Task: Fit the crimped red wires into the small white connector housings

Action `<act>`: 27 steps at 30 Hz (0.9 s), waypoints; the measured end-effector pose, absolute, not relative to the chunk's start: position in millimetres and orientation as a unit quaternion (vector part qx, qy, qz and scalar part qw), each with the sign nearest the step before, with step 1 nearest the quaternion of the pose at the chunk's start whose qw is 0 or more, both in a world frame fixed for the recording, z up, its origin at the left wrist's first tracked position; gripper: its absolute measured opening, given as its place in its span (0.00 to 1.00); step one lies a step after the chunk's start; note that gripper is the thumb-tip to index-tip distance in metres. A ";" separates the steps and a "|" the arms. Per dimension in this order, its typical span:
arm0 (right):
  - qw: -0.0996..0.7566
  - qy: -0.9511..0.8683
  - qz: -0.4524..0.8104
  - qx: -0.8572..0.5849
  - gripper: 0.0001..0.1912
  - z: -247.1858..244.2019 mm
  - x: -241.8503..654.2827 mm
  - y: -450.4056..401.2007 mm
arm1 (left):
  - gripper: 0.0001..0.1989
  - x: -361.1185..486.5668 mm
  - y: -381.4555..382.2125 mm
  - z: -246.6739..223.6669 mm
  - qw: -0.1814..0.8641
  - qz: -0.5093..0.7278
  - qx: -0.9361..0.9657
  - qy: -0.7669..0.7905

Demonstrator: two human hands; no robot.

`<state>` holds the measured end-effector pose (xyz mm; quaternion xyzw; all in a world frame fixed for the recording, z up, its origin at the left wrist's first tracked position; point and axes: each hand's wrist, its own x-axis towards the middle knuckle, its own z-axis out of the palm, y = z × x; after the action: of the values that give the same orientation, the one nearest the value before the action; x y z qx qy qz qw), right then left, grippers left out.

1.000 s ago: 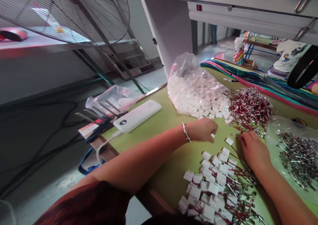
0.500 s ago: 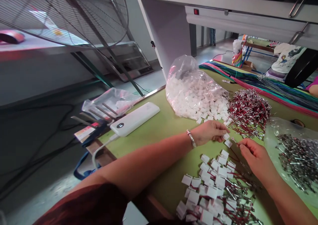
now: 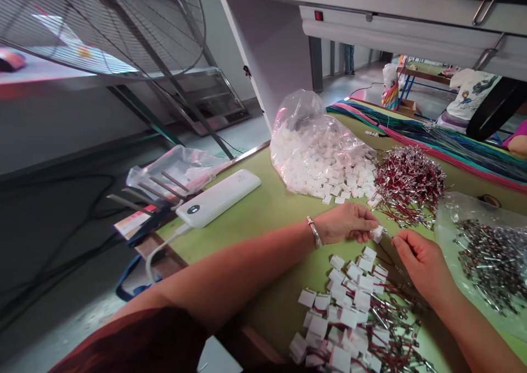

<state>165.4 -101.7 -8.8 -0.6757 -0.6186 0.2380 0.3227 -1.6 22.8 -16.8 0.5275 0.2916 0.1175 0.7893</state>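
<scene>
My left hand [image 3: 354,223], a bracelet at its wrist, pinches a small white connector [image 3: 377,233] between thumb and fingers. Just to the right, my right hand [image 3: 415,252] is closed on a thin wire lead, its metal end at the connector. Below both hands lies a pile of white connectors [image 3: 349,317] with red wires and metal ends. Behind them are a clear plastic bag [image 3: 317,148] of loose white connectors and a heap of red wires [image 3: 409,183] with metal terminals.
A white power bank [image 3: 220,197] with a plugged-in cable lies at the table's left edge, near a router's antennas. On the right is a bag of metal-ended parts [image 3: 489,263]. Long coloured wires [image 3: 436,142] run along the back. A fan [image 3: 123,27] stands at upper left.
The connector and the wire's metal end have come together; a gap showed between them before. The whole view has shifted slightly.
</scene>
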 end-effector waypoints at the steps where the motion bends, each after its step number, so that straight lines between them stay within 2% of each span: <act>1: 0.304 -0.640 0.206 -0.675 0.15 -9.4 164.9 -102.1 | 0.09 -1.5 22.0 -16.4 0.782 0.115 0.541 0.288; 4: 0.260 -0.676 0.185 -0.664 0.14 -9.9 163.3 -102.0 | 0.11 -2.2 20.3 -13.3 0.751 0.089 0.598 0.264; 8: 0.267 -0.670 0.249 -0.646 0.16 -8.8 160.9 -100.4 | 0.11 -3.2 18.5 -11.0 0.723 0.064 0.643 0.247; 14: 0.267 -0.660 0.218 -0.668 0.15 -14.3 162.2 -100.1 | 0.11 0.3 12.7 -9.7 0.694 0.069 0.670 0.256; 16: 0.264 -0.664 0.180 -0.676 0.15 -16.5 167.0 -97.5 | 0.10 1.7 15.3 -6.5 0.645 0.100 0.711 0.262; 18: 0.246 -0.674 0.126 -0.685 0.14 -18.5 170.5 -94.2 | 0.08 2.8 19.9 -4.3 0.550 0.165 0.768 0.285; 21: 0.178 -0.692 0.101 -0.692 0.13 -19.9 166.5 -92.7 | 0.11 4.0 23.4 -5.8 0.423 0.214 0.836 0.276; 24: 0.123 -0.710 0.149 -0.677 0.14 -16.5 154.4 -98.0 | 0.15 4.4 18.6 -9.1 0.395 0.151 0.888 0.183; 27: 0.130 -0.725 0.227 -0.637 0.12 -9.9 147.2 -105.3 | 0.14 2.2 10.9 -8.6 0.395 0.085 0.897 0.178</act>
<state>147.2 -105.3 -9.9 -0.6368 -0.7254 0.2266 0.1303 2.2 10.9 -8.6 0.8970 0.1782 0.0850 0.3955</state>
